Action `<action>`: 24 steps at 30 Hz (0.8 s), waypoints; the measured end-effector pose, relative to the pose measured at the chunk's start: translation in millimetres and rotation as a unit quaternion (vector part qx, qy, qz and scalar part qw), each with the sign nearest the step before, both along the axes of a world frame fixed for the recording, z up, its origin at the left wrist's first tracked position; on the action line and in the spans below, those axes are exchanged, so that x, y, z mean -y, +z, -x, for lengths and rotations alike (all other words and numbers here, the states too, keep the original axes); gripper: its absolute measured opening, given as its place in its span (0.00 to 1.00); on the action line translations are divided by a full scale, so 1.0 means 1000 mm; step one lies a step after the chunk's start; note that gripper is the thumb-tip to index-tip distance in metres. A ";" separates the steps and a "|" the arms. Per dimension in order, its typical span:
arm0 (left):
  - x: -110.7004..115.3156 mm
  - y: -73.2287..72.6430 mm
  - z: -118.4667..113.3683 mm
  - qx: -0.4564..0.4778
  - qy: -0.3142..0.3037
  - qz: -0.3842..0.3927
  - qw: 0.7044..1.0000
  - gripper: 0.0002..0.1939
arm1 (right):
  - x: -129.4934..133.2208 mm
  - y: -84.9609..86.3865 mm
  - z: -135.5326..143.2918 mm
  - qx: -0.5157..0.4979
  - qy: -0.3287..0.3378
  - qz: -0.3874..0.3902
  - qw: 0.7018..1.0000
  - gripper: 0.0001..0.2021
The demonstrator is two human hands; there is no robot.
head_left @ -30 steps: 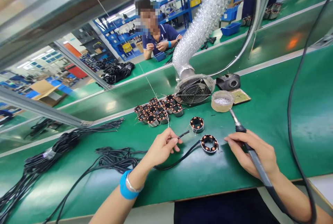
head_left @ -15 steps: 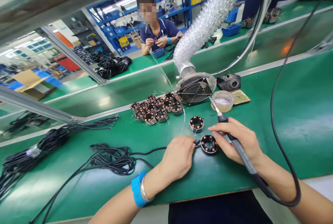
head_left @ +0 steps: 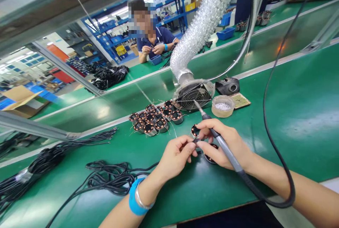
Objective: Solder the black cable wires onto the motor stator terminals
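My left hand (head_left: 178, 154) is closed, its thumb and index finger pinching a small dark piece that is too small to name. My right hand (head_left: 225, 143) holds the soldering iron (head_left: 225, 150), tip up and to the left, while its thumb and fingertips meet the left fingertips at the same dark piece. Under the right hand, a copper-wound stator (head_left: 210, 154) lies partly hidden on the green table (head_left: 169, 199). Another stator (head_left: 195, 130) sits just behind the hands, also partly covered. A black cable (head_left: 111, 176) lies coiled to the left.
Several stators (head_left: 149, 128) stand grouped behind the left hand. A fume duct with a round grille (head_left: 194, 97), a tub of pale material (head_left: 222, 106) and a black holder (head_left: 227, 86) stand at the back. A person (head_left: 150, 40) sits across. Cable bundles (head_left: 39, 164) lie left.
My left hand has lifted from beside the front stator and now meets the right hand over the table. The right hand has shifted left, and the iron's tip now overlaps the grille in view.
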State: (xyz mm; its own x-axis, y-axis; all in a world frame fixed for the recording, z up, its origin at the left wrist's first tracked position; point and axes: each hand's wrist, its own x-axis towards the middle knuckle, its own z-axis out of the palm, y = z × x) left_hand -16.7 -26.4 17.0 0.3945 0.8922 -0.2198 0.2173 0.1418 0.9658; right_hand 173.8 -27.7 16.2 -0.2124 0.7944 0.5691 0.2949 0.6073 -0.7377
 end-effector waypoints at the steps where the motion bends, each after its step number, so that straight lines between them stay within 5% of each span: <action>1: -0.001 -0.001 -0.001 0.006 -0.002 -0.002 1.000 0.24 | 0.001 0.000 0.002 -0.008 -0.001 0.015 1.000 0.17; 6: -0.004 -0.013 -0.001 0.075 -0.036 0.055 0.995 0.30 | 0.007 -0.008 0.009 -0.020 0.001 0.033 0.999 0.16; 15: 0.003 -0.022 0.001 0.051 0.044 -0.031 0.997 0.22 | 0.014 -0.015 0.019 0.027 -0.045 -0.101 0.993 0.14; 20: 0.004 -0.017 0.007 -0.051 -0.023 -0.097 0.994 0.17 | 0.005 -0.005 0.012 0.059 -0.056 -0.100 0.992 0.16; 24: 0.006 -0.011 0.006 -0.093 -0.072 -0.124 0.985 0.13 | -0.005 0.001 0.011 0.086 0.030 -0.097 0.991 0.13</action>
